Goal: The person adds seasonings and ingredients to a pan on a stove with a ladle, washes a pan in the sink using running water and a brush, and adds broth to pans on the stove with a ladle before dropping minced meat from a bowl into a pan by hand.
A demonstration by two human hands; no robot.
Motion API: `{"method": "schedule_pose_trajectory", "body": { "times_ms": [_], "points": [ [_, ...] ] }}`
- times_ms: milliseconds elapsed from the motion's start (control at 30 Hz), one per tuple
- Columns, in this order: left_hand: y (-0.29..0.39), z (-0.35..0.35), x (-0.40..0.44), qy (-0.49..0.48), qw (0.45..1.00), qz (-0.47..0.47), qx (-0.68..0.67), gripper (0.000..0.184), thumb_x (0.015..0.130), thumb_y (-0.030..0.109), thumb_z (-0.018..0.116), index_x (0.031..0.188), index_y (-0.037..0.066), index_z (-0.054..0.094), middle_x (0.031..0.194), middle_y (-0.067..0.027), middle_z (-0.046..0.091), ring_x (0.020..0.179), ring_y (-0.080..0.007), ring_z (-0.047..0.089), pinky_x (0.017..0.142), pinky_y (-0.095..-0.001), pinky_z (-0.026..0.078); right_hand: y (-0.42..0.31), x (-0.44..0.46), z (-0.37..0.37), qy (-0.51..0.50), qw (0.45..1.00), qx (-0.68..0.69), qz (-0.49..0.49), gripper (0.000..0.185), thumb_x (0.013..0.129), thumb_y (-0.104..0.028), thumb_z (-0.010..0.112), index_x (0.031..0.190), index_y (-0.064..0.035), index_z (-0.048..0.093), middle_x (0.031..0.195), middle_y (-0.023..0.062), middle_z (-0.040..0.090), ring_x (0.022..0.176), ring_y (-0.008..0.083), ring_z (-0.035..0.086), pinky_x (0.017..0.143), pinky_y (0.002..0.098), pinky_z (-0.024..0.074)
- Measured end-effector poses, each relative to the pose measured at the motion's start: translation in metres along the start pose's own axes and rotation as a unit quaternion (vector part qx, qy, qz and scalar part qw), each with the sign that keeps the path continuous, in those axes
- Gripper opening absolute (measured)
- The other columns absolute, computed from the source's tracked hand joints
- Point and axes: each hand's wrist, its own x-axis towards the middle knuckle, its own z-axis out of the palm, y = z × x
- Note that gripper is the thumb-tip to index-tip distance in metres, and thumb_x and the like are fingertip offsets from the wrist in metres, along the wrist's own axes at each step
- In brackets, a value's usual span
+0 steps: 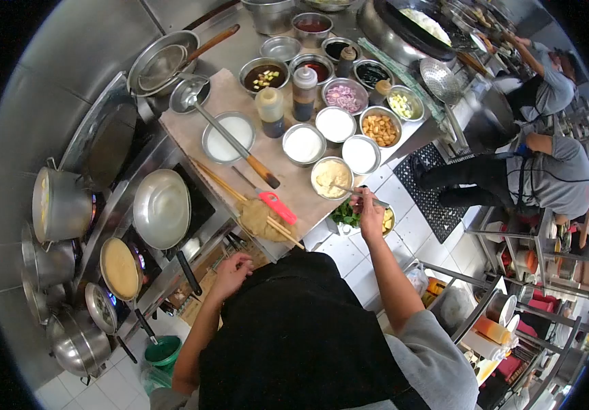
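Observation:
My right hand (371,212) is closed around the handle of a metal spoon (361,195). The spoon's tip rests in a pale yellow powder inside a small metal bowl (330,179) at the table's front right corner. My left hand (233,273) hangs in front of the apron with its fingers loosely bent and apart, holding nothing. Nearest to it are a black pan handle (188,273) and a folded brown cloth (261,220). Wooden chopsticks (287,234) and a red lighter (277,206) lie by the cloth.
Bowls of white powder (336,124), chopped onion (346,96) and browned cubes (380,128) crowd the table, with squeeze bottles (304,92). A ladle (233,137) lies across a bowl. At left, a pan (121,268) sits over a flame. Co-workers (547,174) stand at right.

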Motion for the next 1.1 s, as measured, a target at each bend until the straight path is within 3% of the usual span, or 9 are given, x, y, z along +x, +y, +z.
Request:
{"method": "schedule_pose_trajectory", "body": {
  "times_ms": [300,367,433,500,667,733,867,1000,1100],
  "points": [
    [-0.068,-0.018,-0.022,-0.004,1.0,0.02,-0.016,0.031,0.099,0.025,0.061,0.117,-0.001,0.062,0.095,-0.0116,0.073,0.085,-0.0197,0.07,0.079,-0.0344,0.055,0.018,0.001,-0.004,-0.001,1.0,0.004,-0.011,0.043,0.109,-0.035,0.044,0.122,-0.0001,0.064,0.091,0.005,0.067,0.081,0.0115,0.063,0.069,0.0264,0.0513],
    [-0.071,-0.026,-0.031,-0.01,0.998,0.067,-0.002,0.03,0.1,0.024,0.06,0.117,-0.001,0.062,0.096,-0.0113,0.072,0.086,-0.0187,0.069,0.078,-0.033,0.055,-0.015,-0.024,0.013,0.011,0.985,-0.153,-0.076,0.028,0.106,-0.021,0.052,0.119,0.0002,0.066,0.094,0.0076,0.068,0.087,0.0148,0.064,0.073,0.0283,0.0524],
    [-0.075,-0.039,-0.045,-0.016,0.997,0.046,-0.054,0.028,0.101,0.022,0.059,0.117,-0.001,0.063,0.095,-0.0105,0.072,0.085,-0.0175,0.069,0.077,-0.031,0.054,-0.022,-0.04,0.018,-0.037,0.898,-0.271,-0.345,0.013,0.096,-0.005,0.065,0.106,0.002,0.07,0.098,0.0138,0.069,0.088,0.0251,0.065,0.077,0.0338,0.0517],
    [-0.081,-0.055,-0.062,-0.014,0.998,0.012,-0.061,0.027,0.102,0.02,0.059,0.117,-0.001,0.063,0.095,-0.0099,0.072,0.084,-0.0162,0.068,0.075,-0.0294,0.054,-0.035,-0.056,0.028,-0.008,0.882,-0.307,-0.356,0.015,0.096,-0.008,0.065,0.107,0.0009,0.071,0.097,0.016,0.068,0.086,0.03,0.065,0.078,0.037,0.0521],
    [-0.102,-0.086,-0.073,-0.08,0.996,-0.009,-0.035,0.025,0.102,0.015,0.057,0.121,0.0,0.062,0.097,-0.0101,0.072,0.083,-0.0148,0.068,0.072,-0.0291,0.054,0.016,-0.03,0.038,0.023,0.883,-0.336,-0.328,0.024,0.1,-0.021,0.062,0.111,-0.0015,0.071,0.101,0.0171,0.068,0.089,0.0325,0.067,0.079,0.0382,0.0527],
    [-0.115,-0.093,-0.067,-0.114,0.993,-0.013,-0.016,0.025,0.104,0.014,0.056,0.123,0.0,0.059,0.098,-0.0111,0.072,0.083,-0.0168,0.069,0.071,-0.0299,0.055,0.007,-0.035,0.055,0.077,0.979,-0.164,-0.097,0.037,0.103,-0.035,0.057,0.115,-0.0026,0.072,0.095,0.0103,0.073,0.082,0.0203,0.068,0.076,0.035,0.0545],
    [-0.127,-0.104,-0.07,-0.233,0.972,0.017,0.018,0.025,0.104,0.015,0.055,0.122,-0.002,0.059,0.098,-0.0147,0.072,0.082,-0.021,0.071,0.072,-0.0324,0.058,0.037,-0.024,0.057,0.195,0.98,0.03,-0.001,0.043,0.09,-0.047,0.073,0.093,-0.0049,0.063,0.07,0.005,0.06,0.057,0.0149,0.058,0.051,0.0332,0.0513],
    [-0.116,-0.096,-0.075,-0.317,0.94,0.0,0.126,0.024,0.103,0.015,0.057,0.119,-0.002,0.062,0.095,-0.0124,0.073,0.08,-0.0175,0.069,0.071,-0.0299,0.055,0.085,-0.064,0.071,0.197,0.979,-0.003,0.047,0.057,0.089,-0.028,0.077,0.131,0.0031,0.053,0.076,0.0135,0.067,0.057,0.0195,0.061,0.051,0.0367,0.0509],
    [-0.118,-0.086,-0.06,-0.364,0.897,0.074,0.242,0.025,0.102,0.018,0.06,0.114,-0.003,0.065,0.089,-0.0097,0.072,0.078,-0.0137,0.066,0.07,-0.0279,0.052,0.139,-0.166,0.069,0.18,0.951,-0.22,-0.12,0.025,0.087,-0.027,0.063,0.084,-0.0034,0.071,0.065,0.0106,0.069,0.049,0.0209,0.064,0.048,0.0372,0.0509]
  ]
}}
